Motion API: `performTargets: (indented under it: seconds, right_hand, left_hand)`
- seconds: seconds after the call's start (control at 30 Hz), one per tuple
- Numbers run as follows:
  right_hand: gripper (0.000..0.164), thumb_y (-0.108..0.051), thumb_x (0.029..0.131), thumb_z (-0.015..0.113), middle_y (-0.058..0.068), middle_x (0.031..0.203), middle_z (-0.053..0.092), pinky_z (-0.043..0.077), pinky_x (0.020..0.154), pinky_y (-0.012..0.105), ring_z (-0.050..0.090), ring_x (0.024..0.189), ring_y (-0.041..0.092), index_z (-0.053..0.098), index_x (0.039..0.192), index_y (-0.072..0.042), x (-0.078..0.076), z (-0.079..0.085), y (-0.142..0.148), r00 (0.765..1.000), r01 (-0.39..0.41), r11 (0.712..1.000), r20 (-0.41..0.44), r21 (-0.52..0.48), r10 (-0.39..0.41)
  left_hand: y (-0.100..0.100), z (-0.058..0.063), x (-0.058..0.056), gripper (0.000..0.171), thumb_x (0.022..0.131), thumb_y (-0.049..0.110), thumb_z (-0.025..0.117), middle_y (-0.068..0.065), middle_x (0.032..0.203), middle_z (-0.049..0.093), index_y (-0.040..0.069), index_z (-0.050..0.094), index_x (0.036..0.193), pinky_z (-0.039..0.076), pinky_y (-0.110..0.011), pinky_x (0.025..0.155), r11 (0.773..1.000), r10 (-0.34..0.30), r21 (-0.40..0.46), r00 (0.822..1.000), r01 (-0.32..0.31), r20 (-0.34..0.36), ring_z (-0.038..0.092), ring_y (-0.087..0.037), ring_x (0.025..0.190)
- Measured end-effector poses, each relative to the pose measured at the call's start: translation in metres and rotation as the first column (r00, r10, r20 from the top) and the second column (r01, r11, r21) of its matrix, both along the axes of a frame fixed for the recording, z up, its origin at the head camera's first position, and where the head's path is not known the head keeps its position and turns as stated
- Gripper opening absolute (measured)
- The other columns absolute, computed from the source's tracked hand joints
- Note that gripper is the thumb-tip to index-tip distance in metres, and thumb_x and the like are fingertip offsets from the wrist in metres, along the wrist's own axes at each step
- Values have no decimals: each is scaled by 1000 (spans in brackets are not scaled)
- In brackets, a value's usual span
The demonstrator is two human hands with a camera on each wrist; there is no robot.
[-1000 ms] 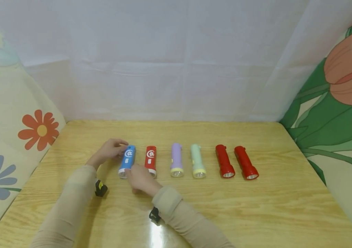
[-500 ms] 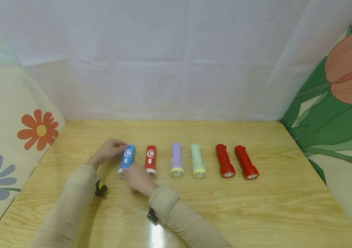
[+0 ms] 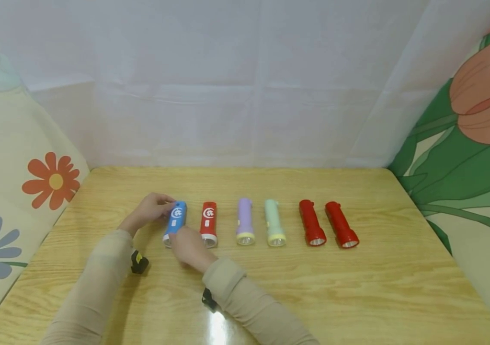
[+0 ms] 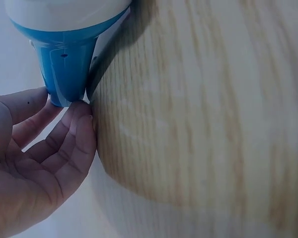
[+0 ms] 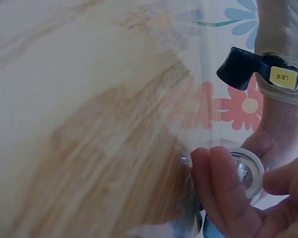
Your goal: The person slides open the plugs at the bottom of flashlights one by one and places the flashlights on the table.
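Note:
In the head view a blue flashlight [image 3: 176, 218] with a white head and a white emblem lies on the left of the wooden table. My left hand [image 3: 151, 210] pinches its tail end between thumb and fingers, as the left wrist view also shows. At its head, my right hand [image 3: 190, 247] has thumb and fingers on either side of the lens [image 5: 244, 173], covering part of it. Just to the right lies a red flashlight [image 3: 208, 218] with a white head and the same emblem, its lens partly behind my right hand.
Farther right, in the same row, lie a purple flashlight [image 3: 245, 218], a mint green one [image 3: 273, 218] and two dark red flashlights, the nearer [image 3: 311, 223] and the outer one [image 3: 341, 224]. A white sheet [image 3: 245, 96] hangs behind the table [image 3: 357, 297].
My right hand has shifted slightly to the left, and the head of the blue flashlight has moved a little left with it. My left hand stays at the tail end.

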State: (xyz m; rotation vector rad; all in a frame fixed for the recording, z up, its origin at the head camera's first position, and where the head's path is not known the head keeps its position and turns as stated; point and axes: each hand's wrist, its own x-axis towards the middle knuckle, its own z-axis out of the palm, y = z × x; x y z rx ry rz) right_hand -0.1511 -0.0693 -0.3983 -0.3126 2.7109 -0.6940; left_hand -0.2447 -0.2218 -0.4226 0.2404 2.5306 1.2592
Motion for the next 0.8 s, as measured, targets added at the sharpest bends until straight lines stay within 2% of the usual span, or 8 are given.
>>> performTargets:
  seconds: [0.17,0.3,0.5,0.63,0.8]
  right_hand:
    - [38,-30,97,43,2,61,51,39,44,20,48,47,12,56,69,-7,2,-1,-1,1000,9,999,1,-45,-9]
    - [40,-29,96,44,1,56,49,37,44,19,47,44,12,54,64,-9,4,-3,-1,1000,-10,998,-22,-60,9]
    - [40,-27,97,43,1,58,49,37,47,19,47,48,11,54,63,-9,3,-5,1,997,-44,997,-63,-67,39]
    - [38,-27,97,43,1,57,49,37,45,18,48,44,10,54,65,-9,3,-5,1,998,-41,996,-40,-78,38]
    - [32,-28,96,44,1,53,51,39,42,19,48,39,11,54,73,-8,1,-5,2,1000,2,989,12,-145,0]
  left_hand:
    - [1,5,2,33,92,17,53,-20,97,63,-10,57,112,52,-33,68,1000,11,21,1000,-10,-26,60,-21,78]
    - [3,7,2,34,92,19,54,-23,102,62,-9,59,110,52,-34,72,998,33,56,998,-31,-44,61,-24,84]
    - [4,6,2,35,90,20,58,-26,108,58,-9,57,110,52,-34,75,995,53,79,998,-52,-17,60,-25,89]
    - [4,6,3,35,90,21,58,-24,106,59,-8,58,109,51,-34,75,995,62,80,998,-61,-15,58,-24,90]
    - [2,5,2,35,91,21,56,-24,108,58,-8,56,110,51,-36,78,992,60,112,998,-58,-12,59,-27,93]
